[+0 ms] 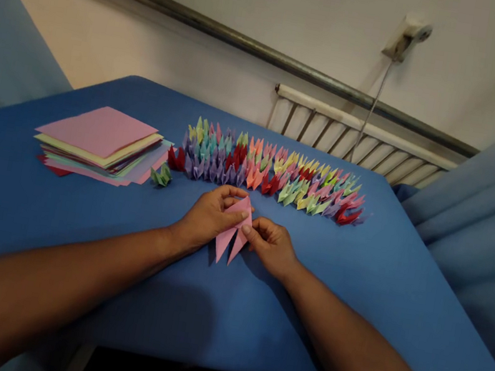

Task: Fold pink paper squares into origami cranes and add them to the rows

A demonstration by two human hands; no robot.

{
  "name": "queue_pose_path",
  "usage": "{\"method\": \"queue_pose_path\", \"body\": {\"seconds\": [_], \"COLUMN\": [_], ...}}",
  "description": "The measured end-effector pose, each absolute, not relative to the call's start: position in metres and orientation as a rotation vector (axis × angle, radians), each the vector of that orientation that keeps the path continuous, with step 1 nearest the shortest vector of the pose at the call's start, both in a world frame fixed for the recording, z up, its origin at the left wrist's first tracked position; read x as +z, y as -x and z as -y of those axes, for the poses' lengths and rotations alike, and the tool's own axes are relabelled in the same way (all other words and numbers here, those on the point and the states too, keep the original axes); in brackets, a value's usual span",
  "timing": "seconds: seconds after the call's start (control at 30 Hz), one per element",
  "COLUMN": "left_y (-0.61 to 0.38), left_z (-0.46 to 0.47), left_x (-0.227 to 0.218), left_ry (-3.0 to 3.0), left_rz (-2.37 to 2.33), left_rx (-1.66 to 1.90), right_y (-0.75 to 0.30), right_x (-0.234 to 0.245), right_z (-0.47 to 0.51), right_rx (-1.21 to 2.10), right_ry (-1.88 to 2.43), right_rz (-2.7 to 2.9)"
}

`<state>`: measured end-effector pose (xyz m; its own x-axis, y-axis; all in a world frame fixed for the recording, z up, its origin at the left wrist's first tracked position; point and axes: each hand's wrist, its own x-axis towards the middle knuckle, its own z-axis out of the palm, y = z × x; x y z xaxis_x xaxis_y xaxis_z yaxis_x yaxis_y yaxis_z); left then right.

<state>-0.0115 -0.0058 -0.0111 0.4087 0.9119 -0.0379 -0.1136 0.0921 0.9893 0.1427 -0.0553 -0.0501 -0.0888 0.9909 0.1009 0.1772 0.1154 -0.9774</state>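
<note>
While I watch via head cam, L hand [210, 217] and R hand [271, 246] both grip the pink fold [234, 229], held at the table's [355, 279] middle, a bit toward the near edge. The fold's long axis runs far-to-near, w/ the top leaning slightly right. Its two sharp tips point at the near edge, w/ a slit btwn them. L fingers curl over the upper half, thumb across the front. R thumb + forefinger pinch the right edge, other fingers tucked in. Can't tell if the tips touch the table. Beyond the hands, rows of folded pieces [273, 174] run along the far edge, many colours, packed touching. Paper stack [102, 145] sits toward the far-left corner, pink sheet on top. One green piece [161, 176] lies just beside the stack, btwn it and the rows.
</note>
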Motion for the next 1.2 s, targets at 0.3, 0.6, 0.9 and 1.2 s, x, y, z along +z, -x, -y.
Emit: {"method": "queue_pose_path", "body": {"seconds": [0.3, 0.6, 0.9, 1.2], "left_y": [0.0092, 0.0109, 0.0145, 0.0116], "left_z": [0.0053, 0.0048, 0.0032, 0.0041], "left_x": [-0.0148, -0.0164, -0.0198, -0.0155], "left_ry": [-1.446, -1.503, -1.690, -1.530], "left_rz": [-0.965, -0.922, -0.917, -0.983], "left_rx": [0.791, 0.691, 0.571, 0.738], "right_y": [-0.1423, -0.1430, -0.1418, -0.1435], "right_x": [-0.0442, -0.0435, -0.0445, -0.0452], "right_z": [0.0526, 0.0494, 0.0483, 0.0470], "right_rx": [0.965, 0.967, 1.125, 1.071], "right_ry": [1.309, 1.179, 1.211, 1.283], "right_rz": [1.248, 1.105, 1.142, 1.078]}}
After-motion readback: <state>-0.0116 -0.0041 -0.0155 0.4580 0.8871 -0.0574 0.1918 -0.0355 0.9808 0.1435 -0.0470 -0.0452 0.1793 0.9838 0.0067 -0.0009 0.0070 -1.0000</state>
